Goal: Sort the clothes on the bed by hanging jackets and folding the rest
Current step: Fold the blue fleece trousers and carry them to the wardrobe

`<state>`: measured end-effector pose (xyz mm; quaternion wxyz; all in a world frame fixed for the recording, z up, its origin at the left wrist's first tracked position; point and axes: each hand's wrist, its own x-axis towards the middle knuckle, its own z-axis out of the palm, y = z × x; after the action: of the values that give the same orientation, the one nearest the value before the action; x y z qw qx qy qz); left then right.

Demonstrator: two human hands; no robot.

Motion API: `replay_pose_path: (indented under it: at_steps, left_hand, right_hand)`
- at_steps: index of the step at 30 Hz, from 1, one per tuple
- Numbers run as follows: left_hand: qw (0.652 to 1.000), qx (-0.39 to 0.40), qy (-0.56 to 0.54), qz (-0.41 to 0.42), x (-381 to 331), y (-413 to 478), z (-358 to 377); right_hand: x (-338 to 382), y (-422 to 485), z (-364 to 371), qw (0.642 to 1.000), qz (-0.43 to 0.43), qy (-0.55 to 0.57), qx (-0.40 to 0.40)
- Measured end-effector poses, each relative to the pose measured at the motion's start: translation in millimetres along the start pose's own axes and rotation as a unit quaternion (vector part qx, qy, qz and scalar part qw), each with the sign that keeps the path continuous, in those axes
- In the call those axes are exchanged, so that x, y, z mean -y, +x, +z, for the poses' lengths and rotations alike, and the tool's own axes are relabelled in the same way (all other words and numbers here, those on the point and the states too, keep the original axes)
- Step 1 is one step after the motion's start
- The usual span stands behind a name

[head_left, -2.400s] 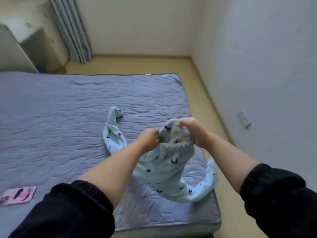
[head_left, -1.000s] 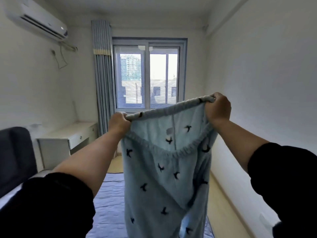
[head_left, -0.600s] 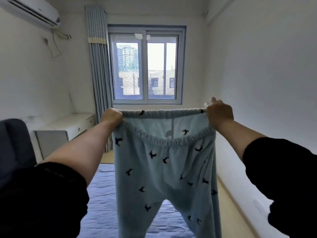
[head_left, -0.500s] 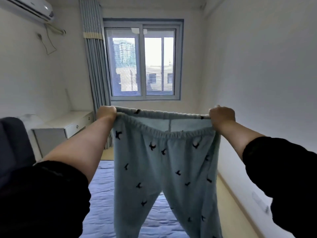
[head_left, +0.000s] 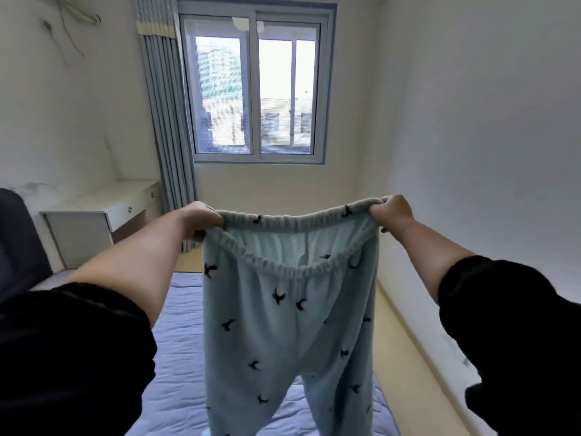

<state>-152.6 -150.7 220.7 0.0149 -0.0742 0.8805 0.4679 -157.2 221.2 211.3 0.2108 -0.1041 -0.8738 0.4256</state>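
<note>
Pyjama trousers held up, folding not yet begun
Left hand and right hand each grip a waistband end of the blue trousers, which hang in the air above the bed; they look shaken out, every fold remains

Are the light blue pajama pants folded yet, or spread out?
Spread out. The pants hang full length, legs apart, with left hand and right hand gripping the waistband's ends.

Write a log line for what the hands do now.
item: light blue fleece pants with dark bird print | left hand: grips waistband | right hand: grips waistband | state: held up over purple quilted bed
</note>
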Motion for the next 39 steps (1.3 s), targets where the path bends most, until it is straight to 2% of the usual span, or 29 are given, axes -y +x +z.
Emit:
replay_pose_path:
  at_steps: [3, 5, 8, 10, 12, 15, 19, 21, 24, 26, 27, 30, 31, 34, 39]
  left_hand:
    - [0.998, 0.011, -0.063, -0.006, 12, -2, 7]
    - [0.990, 0.071, -0.121, -0.023, 17, -8, 14]
    - [0.976, 0.168, -0.137, -0.034, 25, -21, 20]
    - [0.974, 0.185, -0.129, -0.030, 33, -24, 23]
    - [0.971, 0.201, -0.126, -0.032, 40, -26, 22]
    - [0.937, 0.305, -0.168, 0.003, 58, -22, 14]
    - [0.856, 0.471, -0.203, 0.057, 83, -12, -2]
    - [0.846, 0.492, -0.195, 0.066, 89, -8, -4]
    - [0.858, 0.484, -0.168, 0.043, 92, -6, -4]
    - [0.883, 0.441, -0.154, 0.035, 92, -6, -1]
    - [0.904, 0.396, -0.157, 0.031, 92, -6, 1]
    - [0.975, 0.168, -0.133, 0.060, 89, -7, 13]
    - [0.987, 0.079, -0.111, 0.082, 86, -7, 18]
    - [0.979, -0.108, -0.093, 0.146, 75, -4, 22]
    - [0.925, -0.298, -0.006, 0.234, 32, -2, -7]
  right_hand:
    - [-5, -5, 2, 0.998, 0.024, -0.054, -0.029]
    - [-8, -7, 4, 0.997, 0.050, -0.059, -0.012]
    - [-12, -15, 8, 0.992, 0.102, 0.029, 0.071]
    - [-15, -20, 8, 0.980, 0.119, 0.091, 0.133]
    - [-21, -24, 7, 0.960, 0.119, 0.154, 0.202]
    - [-30, -26, 3, 0.925, 0.105, 0.223, 0.290]
    - [-39, -25, 6, 0.896, 0.130, 0.302, 0.298]
    - [-41, -25, 9, 0.895, 0.137, 0.306, 0.294]
    - [-44, -28, 14, 0.929, 0.121, 0.250, 0.245]
    - [-46, -29, 19, 0.949, 0.096, 0.227, 0.197]
    - [-45, -30, 21, 0.958, 0.081, 0.214, 0.176]
    - [-39, -30, 29, 0.991, 0.008, 0.096, 0.096]
    - [-33, -29, 31, 0.997, -0.026, 0.048, 0.062]
    - [-14, -29, 33, 0.996, -0.089, -0.010, -0.031]
    - [30, -26, 26, 0.985, -0.138, 0.058, -0.091]
